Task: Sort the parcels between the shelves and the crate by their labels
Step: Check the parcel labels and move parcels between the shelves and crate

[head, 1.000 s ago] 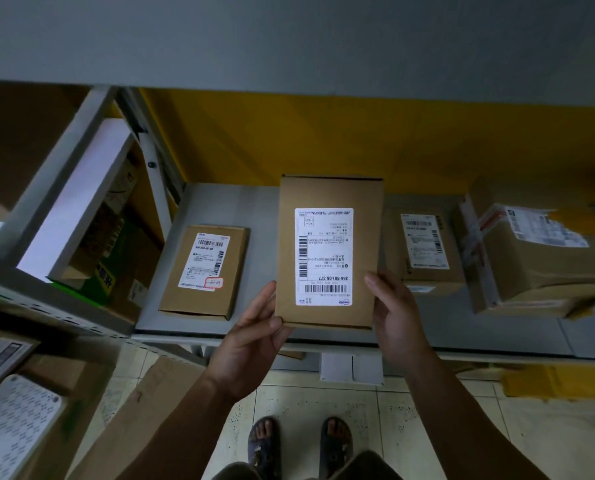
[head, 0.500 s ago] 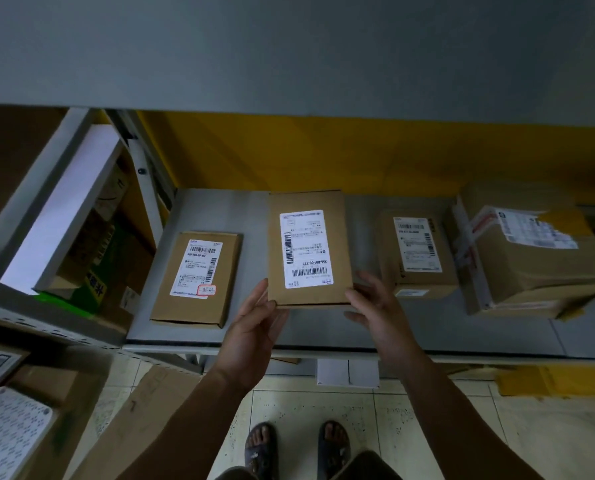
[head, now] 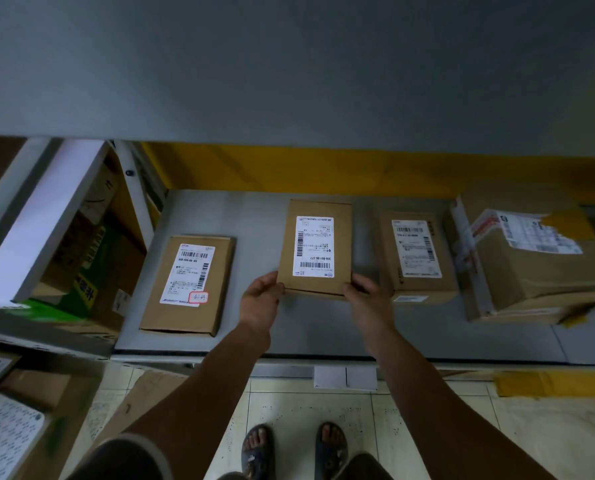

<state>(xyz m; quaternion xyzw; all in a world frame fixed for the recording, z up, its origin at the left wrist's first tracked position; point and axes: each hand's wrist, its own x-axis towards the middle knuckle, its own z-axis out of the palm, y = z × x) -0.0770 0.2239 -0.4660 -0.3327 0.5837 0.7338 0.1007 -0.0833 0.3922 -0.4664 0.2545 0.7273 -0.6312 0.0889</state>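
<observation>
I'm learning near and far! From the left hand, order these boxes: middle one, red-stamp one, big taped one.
1. Middle box, held in the left hand.
2. Red-stamp box, to its left.
3. Big taped box, far right.

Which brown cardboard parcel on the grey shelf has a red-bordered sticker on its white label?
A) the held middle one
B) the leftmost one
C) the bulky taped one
B: the leftmost brown cardboard parcel bears the red-bordered sticker low on its white label; the held middle parcel shows none.

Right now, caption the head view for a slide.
Left hand and right hand hold a labelled parcel on the grey shelf.
</observation>
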